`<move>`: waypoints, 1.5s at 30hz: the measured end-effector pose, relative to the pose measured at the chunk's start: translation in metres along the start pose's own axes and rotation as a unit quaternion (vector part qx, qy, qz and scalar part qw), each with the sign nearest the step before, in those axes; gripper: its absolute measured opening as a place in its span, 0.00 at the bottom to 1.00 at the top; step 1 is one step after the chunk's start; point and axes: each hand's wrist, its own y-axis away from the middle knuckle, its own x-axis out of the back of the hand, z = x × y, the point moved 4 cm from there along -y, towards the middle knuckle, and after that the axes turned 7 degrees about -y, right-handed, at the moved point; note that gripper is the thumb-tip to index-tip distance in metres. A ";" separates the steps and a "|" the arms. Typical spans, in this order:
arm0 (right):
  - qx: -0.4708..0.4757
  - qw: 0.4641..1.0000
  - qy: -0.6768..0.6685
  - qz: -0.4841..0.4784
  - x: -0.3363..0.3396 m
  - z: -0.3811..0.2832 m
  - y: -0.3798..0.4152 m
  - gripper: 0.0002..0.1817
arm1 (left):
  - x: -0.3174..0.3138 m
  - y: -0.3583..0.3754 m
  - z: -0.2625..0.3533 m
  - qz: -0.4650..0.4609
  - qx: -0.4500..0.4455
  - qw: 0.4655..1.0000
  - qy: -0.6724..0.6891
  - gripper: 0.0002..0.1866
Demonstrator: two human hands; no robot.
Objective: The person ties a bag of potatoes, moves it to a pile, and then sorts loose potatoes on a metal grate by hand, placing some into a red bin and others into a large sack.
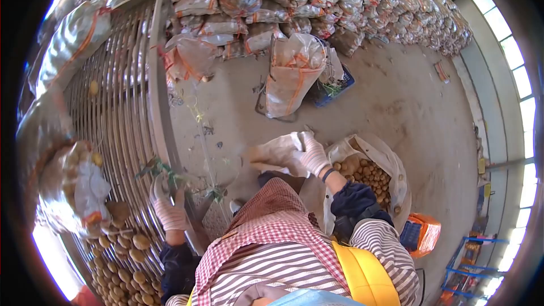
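Observation:
My left hand [168,208], in a pale glove, is beside the edge of the slatted metal rack [160,85]. Its thumb and fingers are apart, with a green leafy sprig [160,169] right at the fingertips. More thin stems and leaves [215,192] show to the right of that hand. In front of my body, my right hand [313,157], also gloved, is closed on the edge of a piece of off-white cloth [277,156]. Just right of it stands an open white sack [396,164] with potatoes [368,180] inside.
Potatoes [122,275] lie on the rack's near end, beside filled sacks [73,187]. Ahead stand an upright sack [294,79] and a blue crate [334,92]. Stacked sacks [255,3] line the back. An orange bag [426,235] is at my right; the concrete floor [419,102] lies between.

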 end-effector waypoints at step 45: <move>-0.211 0.873 0.201 -0.390 0.062 0.331 -0.326 0.28 | -0.047 -0.043 -0.015 0.018 0.367 0.890 -0.271 0.33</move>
